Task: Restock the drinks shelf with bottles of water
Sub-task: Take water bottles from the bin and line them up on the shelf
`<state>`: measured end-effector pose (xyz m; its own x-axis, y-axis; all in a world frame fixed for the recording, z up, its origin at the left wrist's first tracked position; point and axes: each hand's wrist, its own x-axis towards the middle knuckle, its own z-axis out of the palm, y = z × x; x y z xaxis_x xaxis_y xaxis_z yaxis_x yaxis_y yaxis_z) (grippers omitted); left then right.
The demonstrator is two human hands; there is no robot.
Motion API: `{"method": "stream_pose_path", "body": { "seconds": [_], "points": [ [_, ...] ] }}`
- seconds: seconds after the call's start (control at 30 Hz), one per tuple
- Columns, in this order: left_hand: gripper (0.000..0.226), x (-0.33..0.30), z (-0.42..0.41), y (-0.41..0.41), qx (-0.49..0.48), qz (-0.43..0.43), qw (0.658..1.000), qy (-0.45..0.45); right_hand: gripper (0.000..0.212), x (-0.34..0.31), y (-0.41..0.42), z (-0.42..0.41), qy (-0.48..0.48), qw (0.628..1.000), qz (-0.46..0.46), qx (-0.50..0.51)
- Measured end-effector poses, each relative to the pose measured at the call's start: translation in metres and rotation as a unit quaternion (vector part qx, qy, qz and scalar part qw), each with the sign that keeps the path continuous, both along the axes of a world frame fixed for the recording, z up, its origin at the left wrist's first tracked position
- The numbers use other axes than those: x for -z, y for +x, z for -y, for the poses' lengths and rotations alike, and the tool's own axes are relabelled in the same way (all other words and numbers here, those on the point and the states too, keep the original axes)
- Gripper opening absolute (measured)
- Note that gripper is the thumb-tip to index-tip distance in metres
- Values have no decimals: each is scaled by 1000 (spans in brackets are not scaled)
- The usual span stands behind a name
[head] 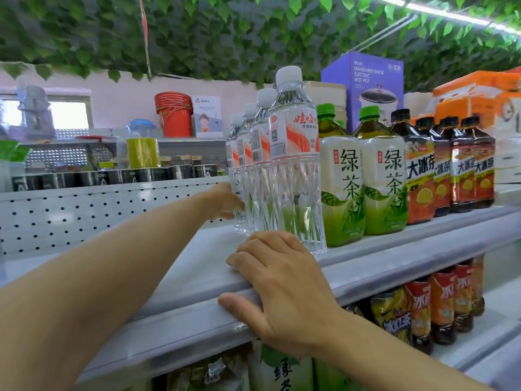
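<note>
Clear plastic water bottles (pixel 293 165), white-capped and banded with red-and-white labels, are lined up in a single row of four running from the front lip of the drinks shelf (pixel 197 266) toward its perforated back panel (pixel 84 210). All four are upright and touching one another.

Left hand (pixel 225 200): reached along the left side of the row, fingers curled against the rearmost bottle; whether that bottle is fully gripped cannot be told, as the fingertips are hidden behind it.

Right hand (pixel 279 283): laid over the front edge of the shelf just before the foremost water bottle, fingers bent over the lip, thumb pressed on the rail beneath; nothing is held in it.

Green tea bottles (pixel 363 176), green-capped, two seen, are stood immediately right of the water row, the nearer one touching the front water bottle. Iced tea bottles (pixel 451 167), dark with black caps and orange labels, are ranged further right on the same shelf.

Lower shelf: more iced tea bottles (pixel 439 303) at right, and green tea packaging partly seen below the right hand.

Behind, on top of the unit: a purple electric hot pot box (pixel 366 77) and orange cartons (pixel 473 91). On the far shelving at left: stacked red buckets (pixel 173 112) and a row of black boxes (pixel 112 176). Artificial green leaves (pixel 225 32) are spread across the ceiling.
</note>
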<state>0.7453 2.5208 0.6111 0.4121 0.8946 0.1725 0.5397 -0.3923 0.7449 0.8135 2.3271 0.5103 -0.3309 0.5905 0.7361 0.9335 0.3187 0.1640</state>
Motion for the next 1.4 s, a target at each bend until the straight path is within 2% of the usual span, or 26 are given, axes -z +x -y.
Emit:
{"method": "stream_pose_path", "body": {
  "seconds": [0.13,0.3,0.7,0.77,0.87,1.07,1.17,1.3,1.4],
  "points": [
    [50,-9,10,-8,-6,-12,1000,-26,53,-1,0,1,-12,1000,1,3],
    [75,-18,31,-35,-44,-62,997,-19,54,0,0,1,-10,1000,-2,-1],
    [60,11,115,-110,-105,-102,988,41,63,-1,-7,10,-21,1000,-6,-2],
    [57,14,130,-122,-109,-94,988,48,71,-1,-12,15,-34,999,-19,-5],
    [50,19,153,-143,-121,-39,990,65,75,3,-30,23,-30,998,-57,-15],
    [36,38,216,-202,-155,52,975,149,60,21,-88,49,-3,993,-101,-68],
    [29,52,252,-242,-169,80,963,192,57,30,-125,67,-21,987,-130,-93],
    [28,85,294,-302,-204,63,954,211,57,51,-186,91,-44,983,-127,-127],
    [29,119,322,-351,-220,42,961,165,59,72,-235,108,-79,978,-120,-152]
  ]
}}
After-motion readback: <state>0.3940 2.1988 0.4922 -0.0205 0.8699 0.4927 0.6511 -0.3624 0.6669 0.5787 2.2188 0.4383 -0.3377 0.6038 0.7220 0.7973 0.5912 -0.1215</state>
